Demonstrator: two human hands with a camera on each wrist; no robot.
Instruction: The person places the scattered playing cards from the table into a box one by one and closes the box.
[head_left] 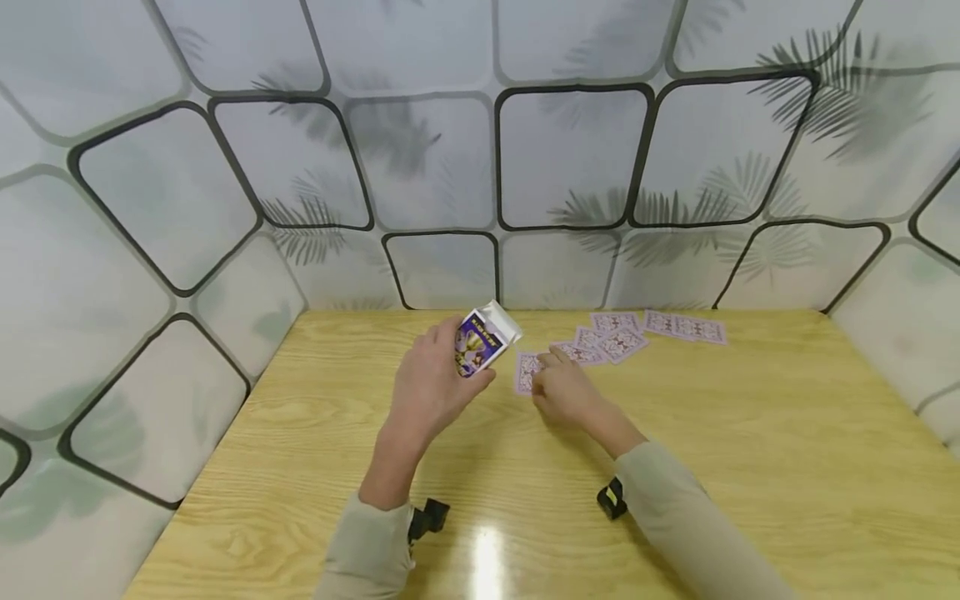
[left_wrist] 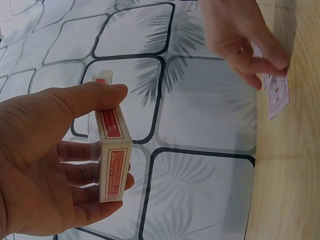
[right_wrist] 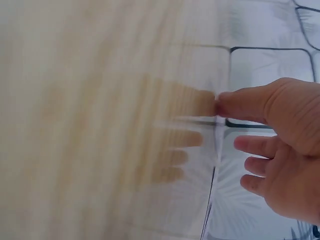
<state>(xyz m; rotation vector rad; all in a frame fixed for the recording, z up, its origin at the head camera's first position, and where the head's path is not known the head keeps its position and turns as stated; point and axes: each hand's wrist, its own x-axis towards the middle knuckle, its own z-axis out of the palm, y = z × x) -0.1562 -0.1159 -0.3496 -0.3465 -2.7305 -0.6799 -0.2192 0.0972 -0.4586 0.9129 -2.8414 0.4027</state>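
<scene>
My left hand [head_left: 431,379] holds a playing card box [head_left: 478,343], raised above the table. Its face is purple and yellow, and a white flap stands up at its upper end. In the left wrist view the thumb lies along the box's narrow side [left_wrist: 111,122], which has red panels; the fingers wrap behind. Down at the tabletop, my right hand [head_left: 566,390] pinches a purple-patterned playing card [head_left: 527,371] at its edge with thumb and finger. The hand covers part of that card. In the right wrist view the thumb [right_wrist: 247,106] reaches the table surface, with the other fingers loosely bent.
Several face-down playing cards [head_left: 621,343] overlap just beyond the right hand. Farther right, a row of cards [head_left: 684,327] lies near the table's back edge. The wooden table [head_left: 300,442] meets a patterned fabric wall [head_left: 570,167] at the back and sides.
</scene>
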